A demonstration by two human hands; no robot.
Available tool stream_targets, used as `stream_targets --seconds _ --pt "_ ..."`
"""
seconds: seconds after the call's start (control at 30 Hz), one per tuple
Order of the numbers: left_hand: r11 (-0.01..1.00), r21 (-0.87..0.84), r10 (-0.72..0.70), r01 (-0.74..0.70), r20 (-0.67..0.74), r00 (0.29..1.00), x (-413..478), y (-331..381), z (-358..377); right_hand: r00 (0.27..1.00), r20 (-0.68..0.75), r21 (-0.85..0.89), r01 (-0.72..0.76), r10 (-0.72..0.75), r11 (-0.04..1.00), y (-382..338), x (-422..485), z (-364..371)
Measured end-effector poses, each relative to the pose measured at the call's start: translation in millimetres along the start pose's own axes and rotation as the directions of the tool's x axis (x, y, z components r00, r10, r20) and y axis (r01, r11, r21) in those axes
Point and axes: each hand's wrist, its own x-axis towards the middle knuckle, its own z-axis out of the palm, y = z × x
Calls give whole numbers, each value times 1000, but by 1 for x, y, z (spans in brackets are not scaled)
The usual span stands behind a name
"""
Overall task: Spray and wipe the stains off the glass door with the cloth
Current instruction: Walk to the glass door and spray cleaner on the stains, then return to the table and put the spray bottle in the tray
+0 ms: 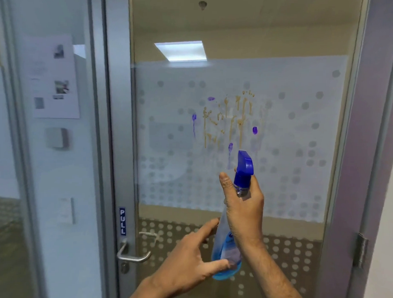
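Head view: glass door with a frosted dotted band, brown and purple stains mid-pane, lever handle lower left; right hand grips the spray bottle by its neck below the stains, left hand touches its lower body with outstretched fingers

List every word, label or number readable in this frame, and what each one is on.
"PULL": white letters running vertically on the blue sticker, on the door frame above the handle.
Print on the paper sheet stuck to the left glass panel: too blurred to read.
Label on the spray bottle: no legible text.
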Motion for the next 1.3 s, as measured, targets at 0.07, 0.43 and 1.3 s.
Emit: stream_targets --seconds 0.07,0.43,1.3 --pt "999 -41 -22 20 -59 998 -26 9 -2 1000 17 -2 19 -19 1000 -13 -25 12" --pt "976 -134 -200 172 -230 952 -212 14 -65 983 180 -11 20 -18 1000 -103 -189 94" --pt "847 -297 -515 441 -666 540 -676 140 -168 104 995 48 -535 9 843 -242 -543 154"
